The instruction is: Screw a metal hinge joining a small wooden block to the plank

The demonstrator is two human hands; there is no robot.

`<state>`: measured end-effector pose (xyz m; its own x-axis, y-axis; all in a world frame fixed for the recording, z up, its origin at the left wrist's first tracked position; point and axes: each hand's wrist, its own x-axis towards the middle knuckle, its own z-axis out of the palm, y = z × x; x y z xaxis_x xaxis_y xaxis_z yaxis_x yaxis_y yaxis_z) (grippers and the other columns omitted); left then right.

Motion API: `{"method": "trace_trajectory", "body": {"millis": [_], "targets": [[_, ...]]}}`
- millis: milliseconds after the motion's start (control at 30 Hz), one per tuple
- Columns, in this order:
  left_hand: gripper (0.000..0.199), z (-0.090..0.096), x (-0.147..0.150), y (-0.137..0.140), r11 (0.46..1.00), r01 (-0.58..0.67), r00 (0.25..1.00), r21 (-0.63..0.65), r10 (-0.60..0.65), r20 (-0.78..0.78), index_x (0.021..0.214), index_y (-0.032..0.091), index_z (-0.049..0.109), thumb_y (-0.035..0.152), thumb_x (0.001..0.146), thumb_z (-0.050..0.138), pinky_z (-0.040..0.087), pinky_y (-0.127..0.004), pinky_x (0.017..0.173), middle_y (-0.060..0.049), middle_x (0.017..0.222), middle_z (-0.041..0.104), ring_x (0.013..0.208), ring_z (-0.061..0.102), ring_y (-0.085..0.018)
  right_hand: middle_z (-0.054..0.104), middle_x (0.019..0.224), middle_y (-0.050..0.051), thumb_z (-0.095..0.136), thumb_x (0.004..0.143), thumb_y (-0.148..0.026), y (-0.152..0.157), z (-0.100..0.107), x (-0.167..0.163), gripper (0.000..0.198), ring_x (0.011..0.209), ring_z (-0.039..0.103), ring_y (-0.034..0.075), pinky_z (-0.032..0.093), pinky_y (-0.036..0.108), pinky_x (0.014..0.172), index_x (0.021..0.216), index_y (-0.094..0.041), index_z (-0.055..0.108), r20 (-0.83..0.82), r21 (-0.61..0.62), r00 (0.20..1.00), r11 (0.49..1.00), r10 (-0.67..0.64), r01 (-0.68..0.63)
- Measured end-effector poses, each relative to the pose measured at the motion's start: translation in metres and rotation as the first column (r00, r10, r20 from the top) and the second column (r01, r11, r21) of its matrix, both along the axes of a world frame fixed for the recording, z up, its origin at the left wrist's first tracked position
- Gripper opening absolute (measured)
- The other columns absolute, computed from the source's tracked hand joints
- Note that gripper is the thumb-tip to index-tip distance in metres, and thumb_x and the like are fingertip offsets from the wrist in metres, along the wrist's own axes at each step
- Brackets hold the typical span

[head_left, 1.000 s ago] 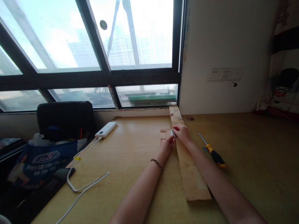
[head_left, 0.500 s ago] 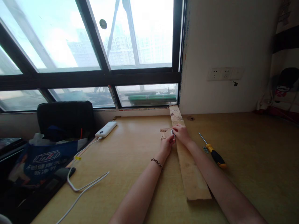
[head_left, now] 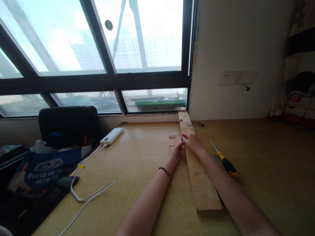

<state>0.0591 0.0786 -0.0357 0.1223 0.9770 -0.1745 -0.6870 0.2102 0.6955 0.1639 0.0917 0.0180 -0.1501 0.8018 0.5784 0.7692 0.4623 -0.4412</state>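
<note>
A long wooden board [head_left: 203,183] lies on the table, running from near me toward the window. My left hand [head_left: 175,153], with a braided bracelet at its wrist, is closed in a pinch at the board's left edge. From the right, my right hand [head_left: 191,141] reaches over the board, its fingertips pinched together and meeting the left ones. Between both sets of fingers shows a small shiny metal piece [head_left: 181,139], mostly covered, so its kind is unclear. Just left of the board sits a short piece of wood [head_left: 173,140], partly behind my left hand.
A yellow-and-black screwdriver [head_left: 226,165] lies right of my right forearm, beside several screws [head_left: 216,158]. A white power bank [head_left: 112,136] with a white cable [head_left: 94,194] is at left. Beyond the table's left edge stand a black chair [head_left: 69,123] and a blue bag [head_left: 46,172].
The fingertips of my right hand have shifted very slightly left over the metal piece. My left hand and the board look unmoved.
</note>
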Motion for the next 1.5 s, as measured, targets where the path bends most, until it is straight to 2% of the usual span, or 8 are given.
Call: {"method": "trace_trajectory", "body": {"millis": [133, 233, 300, 433, 700, 1067, 1267, 1500], "targets": [[0.017, -0.002, 0.0, 0.001, 1.0, 0.01, 1.0, -0.016, -0.01, -0.002, 0.07, 0.007, 0.061, 0.012, 0.056, 0.069, 0.044, -0.017, 0.049, -0.003, 0.061, 0.061, 0.047, 0.052, -0.006, 0.066, 0.079, 0.005, 0.05, 0.077, -0.025, -0.011, 0.031, 0.029, 0.027, 0.066, 0.058, 0.012, 0.042, 0.021, 0.064, 0.099, -0.016, 0.063, -0.081, -0.004, 0.992, 0.995, -0.097, 0.097], [0.015, -0.003, 0.0, 0.001, 1.0, 0.0, 1.0, -0.027, 0.0, -0.005, 0.067, 0.008, 0.06, 0.012, 0.056, 0.069, 0.044, -0.017, 0.05, -0.002, 0.06, 0.061, 0.048, 0.052, -0.006, 0.067, 0.072, 0.005, 0.053, 0.072, -0.022, -0.019, 0.048, 0.073, 0.017, 0.067, 0.06, 0.014, 0.041, 0.021, 0.061, 0.077, -0.018, 0.068, 0.042, -0.127, 0.964, 0.956, -0.262, 0.265], [0.015, -0.002, 0.0, 0.001, 1.0, -0.012, 1.0, -0.029, 0.011, -0.007, 0.066, 0.009, 0.06, 0.012, 0.056, 0.069, 0.044, -0.017, 0.05, -0.002, 0.06, 0.061, 0.048, 0.052, -0.006, 0.066, 0.062, 0.007, 0.059, 0.063, -0.017, -0.021, 0.048, 0.1, 0.01, 0.06, 0.06, 0.015, 0.041, 0.021, 0.055, 0.066, -0.016, 0.069, 0.207, -0.333, 0.912, 0.851, -0.355, 0.407], [0.013, -0.001, 0.001, 0.0, 0.999, -0.02, 1.0, -0.031, 0.02, -0.009, 0.066, 0.009, 0.06, 0.011, 0.056, 0.068, 0.045, -0.017, 0.051, -0.002, 0.06, 0.061, 0.048, 0.053, -0.006, 0.064, 0.056, 0.008, 0.065, 0.052, -0.008, -0.02, 0.033, 0.121, 0.01, 0.056, 0.061, 0.016, 0.042, 0.021, 0.052, 0.059, -0.014, 0.068, 0.389, -0.61, 0.874, 0.629, -0.291, 0.481], [0.014, -0.004, -0.001, 0.002, 1.0, 0.0, 1.0, -0.012, 0.0, -0.002, 0.068, 0.008, 0.06, 0.012, 0.057, 0.069, 0.046, -0.016, 0.05, -0.003, 0.062, 0.061, 0.049, 0.053, -0.006, 0.067, 0.079, 0.016, 0.068, 0.047, -0.003, -0.018, 0.025, 0.086, 0.029, 0.077, 0.064, 0.026, 0.048, 0.032, 0.062, 0.075, -0.01, 0.068, 0.631, -0.598, 0.747, 0.483, -0.209, 0.64], [0.014, 0.001, 0.0, 0.0, 0.999, -0.013, 1.0, -0.045, 0.012, -0.025, 0.067, 0.009, 0.059, 0.011, 0.057, 0.069, 0.045, -0.017, 0.05, -0.002, 0.061, 0.06, 0.048, 0.052, -0.006, 0.066, 0.086, 0.018, 0.07, 0.038, 0.001, -0.014, 0.011, 0.09, 0.034, 0.082, 0.062, 0.032, 0.048, 0.037, 0.057, 0.068, -0.014, 0.068, 0.646, -0.571, 0.715, 0.454, -0.266, 0.684], [0.016, 0.002, 0.0, 0.0, 0.999, -0.013, 0.999, -0.033, 0.012, -0.042, 0.069, 0.009, 0.059, 0.012, 0.057, 0.068, 0.045, -0.017, 0.05, -0.003, 0.062, 0.06, 0.048, 0.052, -0.006, 0.067, 0.082, 0.017, 0.069, 0.039, 0.0, -0.014, 0.008, 0.09, 0.031, 0.081, 0.063, 0.031, 0.048, 0.037, 0.058, 0.067, -0.013, 0.068, 0.621, -0.563, 0.731, 0.488, -0.282, 0.667], [0.016, 0.002, 0.0, 0.0, 0.999, -0.009, 1.0, -0.044, 0.008, -0.031, 0.069, 0.008, 0.06, 0.011, 0.055, 0.069, 0.044, -0.016, 0.05, -0.001, 0.062, 0.06, 0.049, 0.052, -0.005, 0.065, 0.066, 0.016, 0.065, 0.051, -0.004, -0.017, 0.018, 0.09, 0.019, 0.078, 0.063, 0.03, 0.047, 0.035, 0.06, 0.068, -0.011, 0.067, 0.565, -0.487, 0.752, 0.598, -0.339, 0.636]]}}
